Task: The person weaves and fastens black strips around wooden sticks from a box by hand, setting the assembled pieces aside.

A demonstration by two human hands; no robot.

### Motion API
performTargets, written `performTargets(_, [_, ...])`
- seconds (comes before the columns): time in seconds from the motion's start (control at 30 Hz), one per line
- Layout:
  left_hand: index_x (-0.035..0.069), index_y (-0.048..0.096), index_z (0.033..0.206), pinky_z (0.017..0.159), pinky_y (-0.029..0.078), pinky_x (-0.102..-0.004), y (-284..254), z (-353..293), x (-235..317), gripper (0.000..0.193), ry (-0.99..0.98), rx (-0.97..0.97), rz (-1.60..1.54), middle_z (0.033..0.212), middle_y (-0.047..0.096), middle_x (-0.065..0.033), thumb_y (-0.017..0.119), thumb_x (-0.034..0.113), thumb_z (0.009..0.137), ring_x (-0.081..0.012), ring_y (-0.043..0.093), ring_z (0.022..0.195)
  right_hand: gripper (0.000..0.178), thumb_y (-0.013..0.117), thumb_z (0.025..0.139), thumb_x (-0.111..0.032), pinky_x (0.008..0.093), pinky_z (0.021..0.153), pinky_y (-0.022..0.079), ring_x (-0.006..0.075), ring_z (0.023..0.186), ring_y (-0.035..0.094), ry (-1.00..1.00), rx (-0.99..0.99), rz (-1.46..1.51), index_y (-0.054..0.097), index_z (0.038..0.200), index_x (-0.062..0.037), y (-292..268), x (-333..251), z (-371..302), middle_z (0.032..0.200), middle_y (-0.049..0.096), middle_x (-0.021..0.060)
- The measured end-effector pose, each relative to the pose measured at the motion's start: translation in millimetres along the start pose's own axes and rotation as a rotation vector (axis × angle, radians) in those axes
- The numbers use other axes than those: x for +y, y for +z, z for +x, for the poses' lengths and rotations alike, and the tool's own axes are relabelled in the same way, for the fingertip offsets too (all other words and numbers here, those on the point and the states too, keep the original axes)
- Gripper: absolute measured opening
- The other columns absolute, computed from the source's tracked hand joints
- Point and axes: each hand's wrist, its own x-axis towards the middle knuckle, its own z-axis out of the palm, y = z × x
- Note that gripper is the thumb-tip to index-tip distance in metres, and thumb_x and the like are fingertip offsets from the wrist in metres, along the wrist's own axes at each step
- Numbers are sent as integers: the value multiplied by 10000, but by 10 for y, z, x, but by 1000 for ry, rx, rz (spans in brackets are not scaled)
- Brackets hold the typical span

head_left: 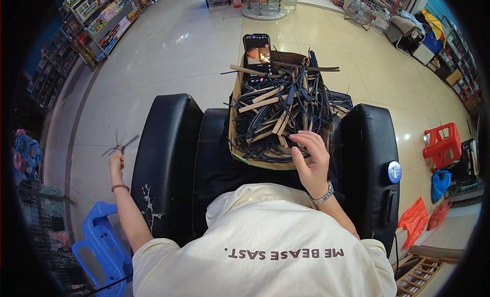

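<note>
My left hand [117,162] is stretched out past the chair's left armrest, its fingers closed on a small bundle of dark strips [121,147] whose ends fan out. My right hand [314,159], a metal watch on its wrist, hovers at the near right edge of a cardboard box [236,150] on my lap. Its fingers are apart and I see nothing in them. Heaped in the box are many thin black-and-tan strips [265,113], some sticking out over the rim. A phone [258,57] with a lit screen leans upright at the box's far left corner.
Black padded armrests [166,159] flank me; the right one carries a round lit dial [394,172]. A blue plastic stool [104,241] stands at the lower left, a red stool [441,145] at the right. Plastic bags [414,221] lie near it. Stocked shelves [104,21] line the far left.
</note>
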Motion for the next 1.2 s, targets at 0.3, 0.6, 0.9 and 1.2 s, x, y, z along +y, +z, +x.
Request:
performTargets(0.3, [69, 641, 1057, 399, 345, -221, -478, 508, -493, 271, -103, -58, -17, 664, 576, 28, 492, 282, 979, -68, 464, 459, 161, 656, 817, -38, 361, 845, 490, 296, 987, 611, 30, -22, 9, 680, 969, 10, 1, 17, -40, 963, 673, 135])
performTargets(0.6, [-24, 639, 840, 567, 473, -347, 243, -558, 868, 303, 408, 124, 855, 698, 654, -136, 566, 262, 904, -214, 629, 600, 142, 649, 828, -38, 349, 821, 494, 284, 940, 626, 81, 14, 19, 680, 957, 14, -31, 93, -50, 950, 676, 143])
performTargets(0.9, [39, 657, 1006, 811, 499, -402, 2450, -3561, 2601, 229, 1705, -587, 156, 986, 659, -111, 683, 60, 780, -297, 632, 903, 125, 639, 793, 10, 367, 737, 489, 289, 827, 605, -95, -401, 16, 674, 913, -2, -39, 21, 38, 898, 665, 103])
performTargets(1.2, [58, 643, 916, 974, 447, -481, 3639, -4788, 2304, 219, 2134, -765, 193, 1049, 605, -130, 582, 180, 745, -299, 587, 1002, 348, 703, 692, -58, 390, 838, 477, 294, 942, 585, -394, -352, -334, 634, 1033, -45, 37, 169, 402, 934, 638, 91])
